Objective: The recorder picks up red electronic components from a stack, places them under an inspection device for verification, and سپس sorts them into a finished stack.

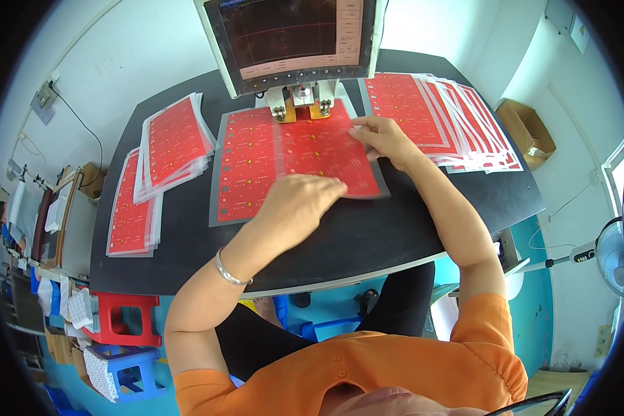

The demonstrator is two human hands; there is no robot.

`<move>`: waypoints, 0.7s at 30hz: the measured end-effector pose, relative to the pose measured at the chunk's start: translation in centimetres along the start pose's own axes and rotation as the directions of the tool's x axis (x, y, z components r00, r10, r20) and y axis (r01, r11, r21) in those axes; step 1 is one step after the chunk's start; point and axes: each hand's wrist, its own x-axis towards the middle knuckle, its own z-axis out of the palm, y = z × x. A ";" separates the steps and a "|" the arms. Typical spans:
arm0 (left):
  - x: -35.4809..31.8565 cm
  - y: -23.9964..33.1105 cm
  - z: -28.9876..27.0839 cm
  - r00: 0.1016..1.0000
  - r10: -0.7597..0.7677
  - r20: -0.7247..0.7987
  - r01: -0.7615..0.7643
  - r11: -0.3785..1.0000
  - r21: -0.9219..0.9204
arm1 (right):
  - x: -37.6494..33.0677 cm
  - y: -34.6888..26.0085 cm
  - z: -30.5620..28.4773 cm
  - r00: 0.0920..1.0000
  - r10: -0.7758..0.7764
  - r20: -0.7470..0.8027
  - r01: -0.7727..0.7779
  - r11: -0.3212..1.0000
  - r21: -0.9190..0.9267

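A red printed film sheet (336,156) with a clear border lies under the head of a punching machine (300,104), on the dark table. It overlaps another red sheet (241,166) on its left. My right hand (387,142) pinches the upper sheet's right edge between thumb and fingers. Across its near edge lies my left hand (301,202), fingers together and bent onto the sheet; the thumb is hidden beneath. The sheet's far edge runs under the machine's brass-coloured plate (291,114).
A monitor (291,38) stands above the punching head. Fanned stacks of red sheets lie on the right (437,118) and left (173,142) of the black table (367,236). A cardboard box (527,132) sits beyond the right edge, a fan (613,260) further right, red and blue stools (126,319) lower left.
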 end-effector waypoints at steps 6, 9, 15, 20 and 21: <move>-1.2 1.4 -1.0 0.996 0.058 0.061 -0.065 0.989 0.129 | 0.7 0.7 -3.1 0.948 -0.239 -0.210 0.123 0.885 -0.449; -2.5 0.7 -2.4 0.995 -0.051 0.088 0.032 0.980 0.198 | 1.0 0.6 -3.6 0.942 -0.249 -0.225 0.119 0.876 -0.468; -7.3 -1.2 -1.8 0.957 -0.266 0.119 0.221 0.929 0.296 | 1.4 1.4 -3.4 0.941 -0.269 -0.207 0.142 0.866 -0.480; -8.6 -0.9 -1.5 0.928 -0.336 0.162 0.281 0.915 0.290 | 1.4 1.3 -3.1 0.954 -0.227 -0.197 0.103 0.862 -0.497; -8.6 -0.8 -1.5 0.927 -0.338 0.160 0.283 0.914 0.292 | 1.3 1.3 -3.0 0.954 -0.229 -0.195 0.105 0.862 -0.496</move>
